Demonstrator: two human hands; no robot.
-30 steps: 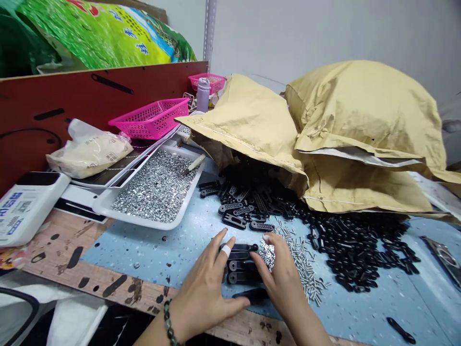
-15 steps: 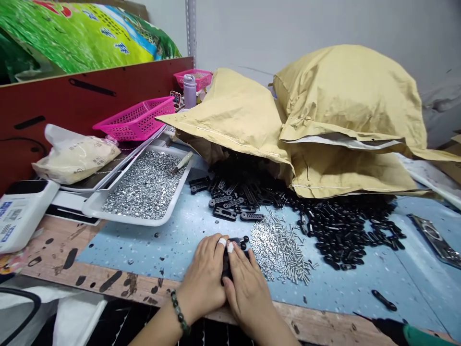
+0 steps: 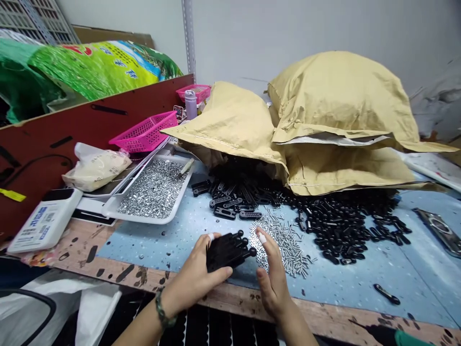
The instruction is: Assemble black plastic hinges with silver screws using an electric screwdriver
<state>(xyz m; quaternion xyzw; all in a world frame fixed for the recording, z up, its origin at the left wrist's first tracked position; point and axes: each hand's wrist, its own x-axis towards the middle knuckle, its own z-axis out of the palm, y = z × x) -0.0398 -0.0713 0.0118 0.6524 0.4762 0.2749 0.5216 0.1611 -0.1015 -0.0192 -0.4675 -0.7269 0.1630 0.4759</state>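
My left hand (image 3: 194, 269) is wrapped round a bundle of black plastic parts with ball-shaped ends (image 3: 228, 252), the balls pointing to the right. Just right of the bundle, my right hand (image 3: 274, 276) has its thumb and fingers apart and holds nothing. Beyond it lies a spread of small nuts and silver screws (image 3: 288, 245) on the blue mat (image 3: 158, 242). Behind the bundle are larger black arm-shaped pieces (image 3: 234, 202), some with a grey perforated face. A heap of small black parts (image 3: 334, 226) lies to the right.
Tan paper sacks (image 3: 345, 96) stand behind the black parts. At left are a white tray of small metal nuts (image 3: 151, 187), a pink basket (image 3: 146, 132), a plastic bag (image 3: 99, 168) and a white device (image 3: 45, 223). One loose black piece (image 3: 386, 294) and a phone-like object (image 3: 439, 230) lie right.
My hands were together around the black parts; now they are apart. The right hand has moved right and opened, leaving the bundle in my left hand. The camera view has shifted slightly.
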